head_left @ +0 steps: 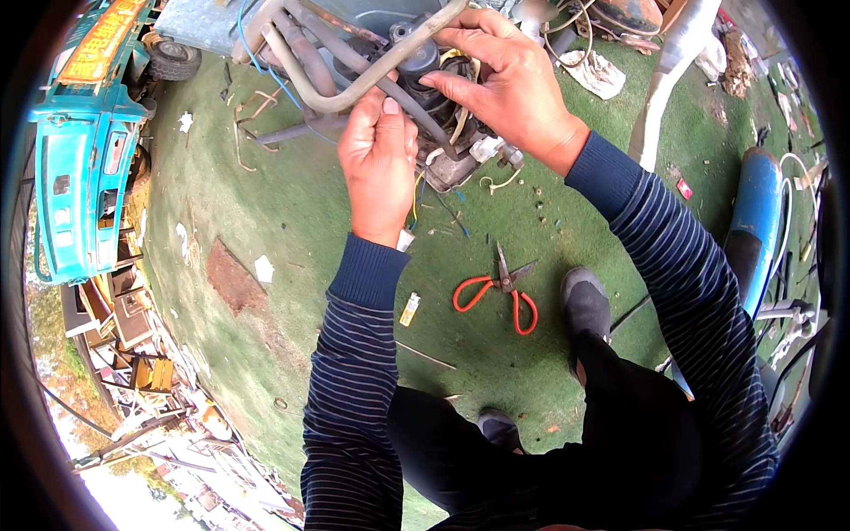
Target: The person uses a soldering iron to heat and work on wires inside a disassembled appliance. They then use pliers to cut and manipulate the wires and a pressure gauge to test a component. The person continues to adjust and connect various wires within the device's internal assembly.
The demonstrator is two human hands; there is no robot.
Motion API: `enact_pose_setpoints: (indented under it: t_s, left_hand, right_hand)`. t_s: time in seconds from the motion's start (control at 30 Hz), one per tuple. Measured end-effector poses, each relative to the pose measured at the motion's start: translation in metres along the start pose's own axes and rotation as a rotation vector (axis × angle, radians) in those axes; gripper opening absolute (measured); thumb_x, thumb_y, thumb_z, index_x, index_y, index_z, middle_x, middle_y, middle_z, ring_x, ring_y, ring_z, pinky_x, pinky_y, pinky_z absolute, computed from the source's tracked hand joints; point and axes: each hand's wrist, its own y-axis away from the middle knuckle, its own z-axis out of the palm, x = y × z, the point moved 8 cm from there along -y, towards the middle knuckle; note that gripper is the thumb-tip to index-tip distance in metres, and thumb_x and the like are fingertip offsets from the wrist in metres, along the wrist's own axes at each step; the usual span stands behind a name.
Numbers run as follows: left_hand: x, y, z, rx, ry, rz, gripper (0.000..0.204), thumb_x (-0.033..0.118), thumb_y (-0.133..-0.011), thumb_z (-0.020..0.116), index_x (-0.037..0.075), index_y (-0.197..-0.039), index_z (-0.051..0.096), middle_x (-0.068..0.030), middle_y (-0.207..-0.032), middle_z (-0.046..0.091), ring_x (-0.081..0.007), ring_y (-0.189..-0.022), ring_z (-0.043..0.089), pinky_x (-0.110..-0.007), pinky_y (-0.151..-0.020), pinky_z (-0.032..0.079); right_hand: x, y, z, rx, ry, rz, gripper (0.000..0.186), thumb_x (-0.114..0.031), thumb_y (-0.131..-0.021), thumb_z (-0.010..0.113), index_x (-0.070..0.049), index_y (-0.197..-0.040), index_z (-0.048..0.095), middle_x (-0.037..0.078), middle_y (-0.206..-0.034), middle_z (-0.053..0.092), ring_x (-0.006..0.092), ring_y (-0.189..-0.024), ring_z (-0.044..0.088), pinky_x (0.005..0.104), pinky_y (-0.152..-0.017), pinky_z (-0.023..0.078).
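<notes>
Both hands are at a machine with a bent grey tube frame (pixel 329 96) and a dark cylindrical part (pixel 418 55) among wires. My left hand (pixel 381 159) is closed beneath the tube, thumb pressed against curled fingers; whatever it pinches is hidden. My right hand (pixel 518 88) reaches in from the right, thumb and index finger apart beside the cylindrical part and the black wiring (pixel 456 69). A metal housing (pixel 450 170) with a white connector (pixel 486 148) sits below the hands. Red-handled scissors (pixel 503 281) lie partly open on the green ground.
A yellow-and-white lighter (pixel 410 309) lies left of the scissors. My shoe (pixel 586 301) stands right of them. A blue cylinder (pixel 754 221) is at the right, near a pale pole (pixel 668 84). A turquoise vehicle (pixel 84 190) and a brown scrap (pixel 234 278) are at left.
</notes>
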Motion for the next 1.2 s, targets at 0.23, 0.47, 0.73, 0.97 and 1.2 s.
enact_pose_setpoints:
  t_s: [0.23,0.47,0.73,0.97,1.2]
  left_hand:
    - [0.004,0.010,-0.006,0.031,-0.035,0.013,0.048,0.016,-0.111,0.051,0.000,-0.155,0.042,0.0028,-0.074,0.048,-0.0040,-0.059,0.041,-0.021,-0.049,0.034]
    - [0.012,0.008,-0.008,0.042,-0.079,0.018,0.048,0.016,-0.111,0.050,-0.002,-0.155,0.040,0.0015,-0.073,0.043,-0.0063,-0.057,0.040,-0.024,-0.049,0.035]
    - [0.008,0.003,0.002,0.019,-0.095,-0.022,0.043,0.014,-0.111,0.049,0.005,-0.153,0.046,0.0030,-0.075,0.046,-0.0047,-0.059,0.040,-0.022,-0.049,0.034]
    - [0.003,-0.006,0.004,0.024,-0.114,-0.081,0.044,0.012,-0.111,0.049,0.009,-0.155,0.047,0.0054,-0.073,0.045,-0.0032,-0.056,0.038,-0.020,-0.047,0.030]
    - [0.004,-0.011,0.009,-0.033,-0.062,-0.028,0.040,0.014,-0.112,0.049,0.008,-0.151,0.051,0.0049,-0.079,0.052,-0.0015,-0.060,0.041,-0.020,-0.048,0.035]
  right_hand:
    - [-0.021,0.003,-0.004,0.039,0.009,-0.064,0.040,-0.027,-0.076,0.090,-0.012,-0.111,0.078,0.009,-0.126,0.069,0.0310,-0.095,0.074,0.0405,-0.080,0.061]
    - [-0.021,-0.010,-0.001,-0.018,-0.026,0.042,0.051,-0.027,-0.075,0.090,-0.007,-0.119,0.072,0.017,-0.117,0.067,0.0375,-0.098,0.070,0.0447,-0.087,0.058]
    - [-0.019,-0.009,-0.010,-0.020,-0.083,0.146,0.049,-0.022,-0.078,0.088,0.000,-0.116,0.067,0.021,-0.115,0.064,0.0418,-0.104,0.066,0.0456,-0.089,0.054]
    - [-0.002,0.002,0.000,0.014,0.067,0.224,0.063,-0.038,-0.073,0.092,-0.004,-0.123,0.072,0.016,-0.121,0.067,0.0373,-0.098,0.073,0.0463,-0.086,0.059]
    - [-0.002,0.001,0.000,0.040,0.147,0.264,0.064,-0.041,-0.074,0.092,-0.002,-0.120,0.072,0.018,-0.118,0.066,0.0390,-0.097,0.072,0.0469,-0.085,0.059]
